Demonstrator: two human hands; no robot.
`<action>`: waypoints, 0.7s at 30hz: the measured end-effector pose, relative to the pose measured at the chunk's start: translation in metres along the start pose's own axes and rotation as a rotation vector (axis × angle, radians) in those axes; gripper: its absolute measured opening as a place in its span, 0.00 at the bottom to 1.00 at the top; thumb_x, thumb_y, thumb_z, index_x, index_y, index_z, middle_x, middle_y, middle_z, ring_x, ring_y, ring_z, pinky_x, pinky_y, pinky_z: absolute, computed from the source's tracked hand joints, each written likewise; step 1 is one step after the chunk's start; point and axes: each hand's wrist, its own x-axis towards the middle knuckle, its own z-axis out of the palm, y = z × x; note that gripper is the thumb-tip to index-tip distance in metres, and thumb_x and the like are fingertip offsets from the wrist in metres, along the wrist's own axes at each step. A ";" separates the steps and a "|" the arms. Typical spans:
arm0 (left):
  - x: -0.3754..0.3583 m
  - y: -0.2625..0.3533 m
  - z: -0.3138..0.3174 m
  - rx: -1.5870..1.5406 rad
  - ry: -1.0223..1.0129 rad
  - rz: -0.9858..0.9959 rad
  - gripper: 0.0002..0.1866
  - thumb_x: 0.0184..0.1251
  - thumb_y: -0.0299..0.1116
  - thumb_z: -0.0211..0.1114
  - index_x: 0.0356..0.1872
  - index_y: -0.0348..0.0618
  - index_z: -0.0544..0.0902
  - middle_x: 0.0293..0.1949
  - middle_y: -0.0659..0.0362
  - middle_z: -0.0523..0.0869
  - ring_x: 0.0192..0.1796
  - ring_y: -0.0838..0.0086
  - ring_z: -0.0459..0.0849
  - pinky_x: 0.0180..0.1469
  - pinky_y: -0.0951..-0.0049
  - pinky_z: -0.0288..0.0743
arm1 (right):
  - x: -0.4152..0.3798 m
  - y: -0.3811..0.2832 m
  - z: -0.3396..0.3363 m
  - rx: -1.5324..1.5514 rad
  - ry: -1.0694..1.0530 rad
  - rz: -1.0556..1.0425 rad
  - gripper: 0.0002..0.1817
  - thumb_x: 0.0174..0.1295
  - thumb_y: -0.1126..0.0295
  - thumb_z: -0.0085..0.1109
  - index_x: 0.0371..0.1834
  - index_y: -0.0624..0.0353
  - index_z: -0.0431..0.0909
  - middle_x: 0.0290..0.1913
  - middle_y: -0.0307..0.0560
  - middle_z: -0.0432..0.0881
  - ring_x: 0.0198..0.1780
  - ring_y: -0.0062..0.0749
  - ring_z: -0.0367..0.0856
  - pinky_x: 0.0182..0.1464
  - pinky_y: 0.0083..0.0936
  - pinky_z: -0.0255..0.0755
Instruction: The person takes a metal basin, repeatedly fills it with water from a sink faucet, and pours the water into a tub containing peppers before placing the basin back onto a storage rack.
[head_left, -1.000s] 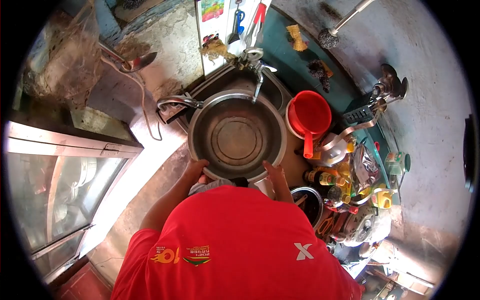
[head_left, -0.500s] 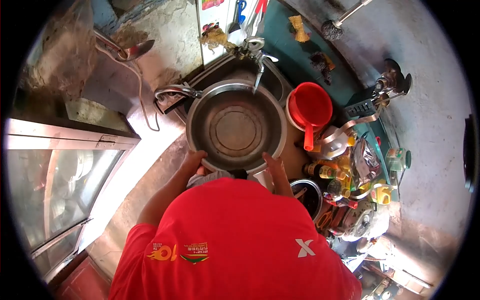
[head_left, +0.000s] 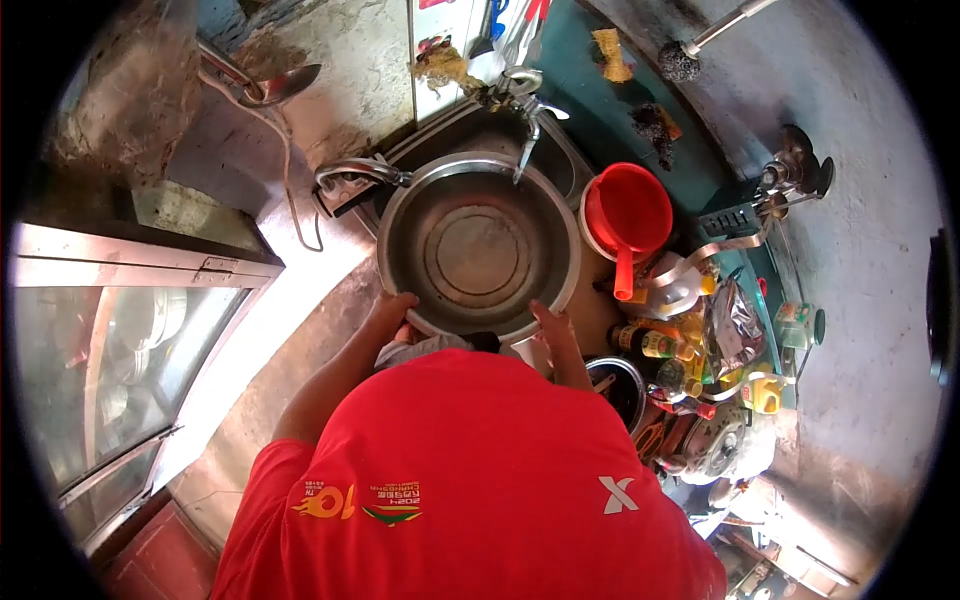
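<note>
A large round metal basin sits tilted over the sink, under the tap. No water or food shows inside it. My left hand grips the near rim at its left side, thumb on top of the edge and fingers underneath. On the near right of the same rim, my right hand holds on in the same way. Both forearms reach out from the red shirt. A red dipper lies just right of the basin, with its handle toward me.
Bottles, a foil bag and a lidded pot crowd the right side. Near my right arm is a dark pan. A glass-fronted cabinet stands at left. Scrubbers and utensils hang at the back.
The whole view has shifted slightly, so the basin and surroundings appear a little further right. Both hands keep their hold on the rim.
</note>
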 end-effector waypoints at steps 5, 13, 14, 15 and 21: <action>-0.003 0.001 0.005 -0.062 -0.004 0.053 0.22 0.50 0.26 0.57 0.48 0.29 0.68 0.40 0.47 0.77 0.39 0.61 0.80 0.43 0.64 0.77 | 0.004 0.004 -0.002 -0.042 0.017 -0.019 0.37 0.46 0.52 0.64 0.56 0.61 0.64 0.49 0.47 0.74 0.46 0.34 0.74 0.44 0.33 0.69; 0.000 -0.002 0.000 -0.066 -0.030 0.029 0.22 0.50 0.26 0.57 0.48 0.29 0.68 0.41 0.47 0.77 0.39 0.61 0.80 0.42 0.64 0.78 | 0.006 0.006 -0.002 -0.024 0.006 -0.032 0.39 0.44 0.51 0.65 0.56 0.63 0.64 0.50 0.49 0.73 0.50 0.36 0.73 0.48 0.35 0.68; 0.001 -0.004 0.000 -0.066 -0.030 0.029 0.22 0.50 0.26 0.57 0.48 0.29 0.68 0.41 0.47 0.77 0.39 0.61 0.80 0.42 0.64 0.78 | 0.004 0.005 -0.002 -0.010 0.002 -0.043 0.39 0.44 0.50 0.66 0.56 0.64 0.64 0.50 0.49 0.73 0.50 0.37 0.73 0.48 0.36 0.67; 0.000 -0.003 0.001 -0.074 -0.036 0.034 0.22 0.50 0.26 0.57 0.48 0.28 0.68 0.41 0.47 0.77 0.39 0.61 0.80 0.42 0.64 0.78 | 0.005 0.005 -0.003 -0.010 0.003 -0.043 0.39 0.44 0.50 0.66 0.56 0.64 0.64 0.50 0.49 0.73 0.50 0.37 0.73 0.48 0.36 0.67; -0.006 0.005 0.006 -0.087 0.000 0.029 0.20 0.50 0.27 0.57 0.46 0.28 0.70 0.39 0.48 0.78 0.38 0.63 0.81 0.41 0.66 0.78 | 0.005 0.006 -0.003 -0.004 -0.032 -0.035 0.42 0.43 0.50 0.66 0.58 0.63 0.61 0.52 0.49 0.72 0.51 0.37 0.72 0.49 0.37 0.66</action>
